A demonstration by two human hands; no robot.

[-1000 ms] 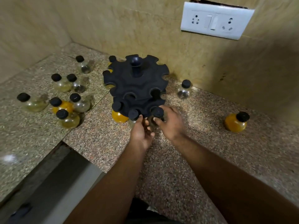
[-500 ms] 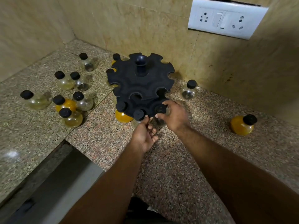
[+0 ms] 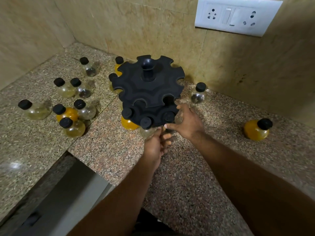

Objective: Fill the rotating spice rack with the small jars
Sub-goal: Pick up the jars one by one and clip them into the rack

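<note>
- The rotating spice rack (image 3: 148, 92) could spin under my push; the clear jar (image 3: 178, 116) would then miss its lower-tier slot and drop.
- My right hand (image 3: 187, 124) curls round that jar at the rack's near edge.
- My left hand (image 3: 154, 145) hangs loosely curled just beside it, holding nothing I can see.

**Granite desk, tiled corner, one switch plate**

The desk (image 3: 187, 176) is speckled brown-and-grey granite, and a thin seam (image 3: 100, 109) crosses its left part. Beige tiled walls (image 3: 136, 28) rise from its back and left edges and meet at the back left corner. A white switch plate (image 3: 237, 16) is mounted on the back wall towards the right, with a rocker between two sockets. Dark smudges (image 3: 240, 79) mark the tile below it. A grey flat surface (image 3: 68, 198) lies below the near left edge.
</note>
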